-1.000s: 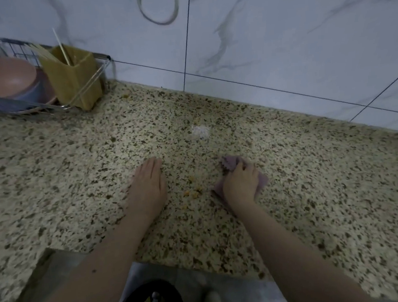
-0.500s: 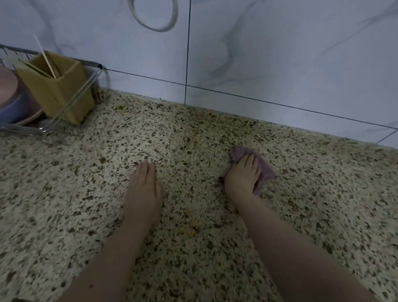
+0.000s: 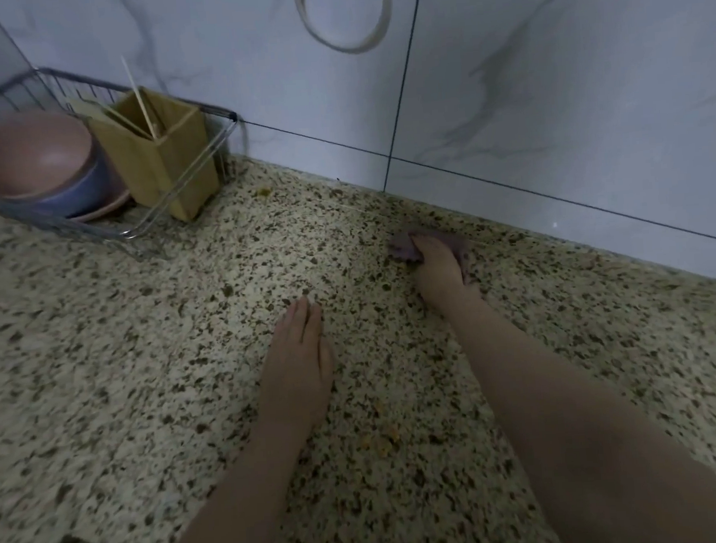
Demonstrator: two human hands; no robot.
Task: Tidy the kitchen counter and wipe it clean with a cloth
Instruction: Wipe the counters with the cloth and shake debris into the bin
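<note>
Since a second ago the right hand (image 3: 440,265) has pushed the purple cloth (image 3: 403,247) away from the body, so it now sits near the tiled wall (image 3: 547,88), while the left hand (image 3: 297,371) has stayed flat on the speckled tabletop (image 3: 99,353). The right hand's fingers curl over the bunched cloth and press it down; the left hand lies with fingers straight and together, holding nothing, just bracing.

Orange crumbs (image 3: 383,441) lie well back from the wall, between the two forearms, and one more scrap (image 3: 264,191) sits close to the wall, just beside the wire rack (image 3: 166,225) that holds the bowls (image 3: 31,160) and the yellow chopstick holder (image 3: 157,158).

Wiping seems to be under way, with tidying mostly done. To do this stroke well, I would judge it best to keep the cloth flat and wide rather than wadded, run it along the foot of the wall, then draw it back in one steady pull so the crumbs gather instead of scattering. The scrap beside the rack likely needs its own pass.
</note>
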